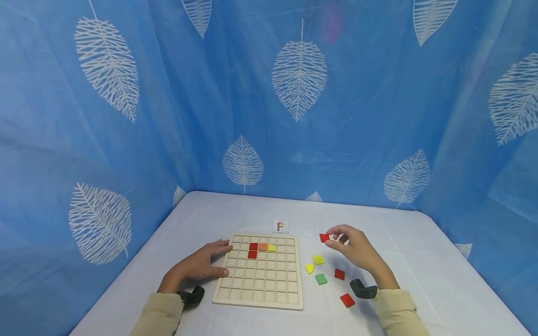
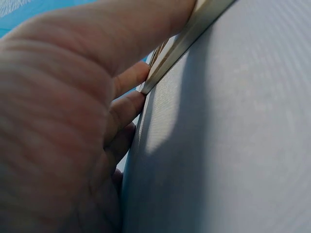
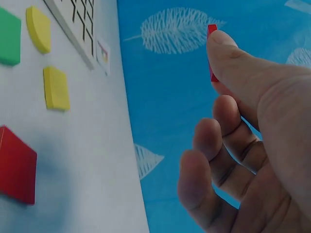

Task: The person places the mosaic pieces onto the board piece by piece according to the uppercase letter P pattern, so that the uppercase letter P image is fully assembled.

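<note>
Between thumb and index finger my right hand (image 1: pixel 355 248) pinches a red square tile (image 1: pixel 324 238), raised above the table to the right of the board. Seen edge-on in the right wrist view, the red tile (image 3: pixel 212 53) sticks out past the thumb tip. My left hand (image 1: pixel 201 262) rests at the left edge of the wooden grid board (image 1: pixel 258 305), its thumb and fingertips touching the rim. In the board's upper cells lie two red tiles (image 1: pixel 252 254), one above the other, then an orange tile (image 1: pixel 263 246) and a yellow tile (image 1: pixel 272 248) with a rounded corner.
Right of the board lie a yellow square tile (image 1: pixel 318 259), a rounded yellow tile (image 1: pixel 309 268), a green tile (image 1: pixel 321 279) and two red tiles (image 1: pixel 347 300). A small pattern card (image 1: pixel 280 227) lies behind the board. Blue leaf-print curtains (image 1: pixel 294 154) surround the white table (image 1: pixel 218 205).
</note>
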Demonstrator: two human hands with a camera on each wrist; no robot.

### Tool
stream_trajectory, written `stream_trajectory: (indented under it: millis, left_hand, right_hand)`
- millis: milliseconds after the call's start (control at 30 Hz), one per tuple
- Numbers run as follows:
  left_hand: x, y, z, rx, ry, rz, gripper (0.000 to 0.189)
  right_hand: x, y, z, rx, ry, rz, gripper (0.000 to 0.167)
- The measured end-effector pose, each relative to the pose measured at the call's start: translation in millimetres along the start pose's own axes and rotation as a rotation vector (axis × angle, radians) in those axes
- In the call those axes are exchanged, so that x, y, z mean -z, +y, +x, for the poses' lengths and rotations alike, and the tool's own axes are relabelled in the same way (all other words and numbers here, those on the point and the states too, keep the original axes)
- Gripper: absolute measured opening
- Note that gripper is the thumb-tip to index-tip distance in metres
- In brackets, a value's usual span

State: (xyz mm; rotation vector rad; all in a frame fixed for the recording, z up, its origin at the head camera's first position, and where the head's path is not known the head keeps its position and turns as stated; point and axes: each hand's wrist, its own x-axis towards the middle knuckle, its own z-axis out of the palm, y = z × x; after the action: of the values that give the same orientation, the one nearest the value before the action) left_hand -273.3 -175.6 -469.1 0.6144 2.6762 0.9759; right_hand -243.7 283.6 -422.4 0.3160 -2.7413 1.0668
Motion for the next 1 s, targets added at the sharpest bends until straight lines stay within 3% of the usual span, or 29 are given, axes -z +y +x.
stream_trajectory:
  millis: [567,733,1000]
  left_hand:
    - [-8.3,1.1,-1.4,0.016,0.001,-0.006,0.083]
    - [-10.6,0.8,-4.3,0.035,0.009,-0.014,0.083]
    - [-5.4,3.2,-5.6,0.005,0.013,0.005,0.084]
  right_hand:
    - [-21.6,-52.0,3.4,0.048,0.068,0.056,0.026]
    - [-34.2,-73.5,11.5,0.073,0.064,0.1,0.026]
    - [-54.6,-101.1,17.6,0.075,0.077,0.223,0.025]
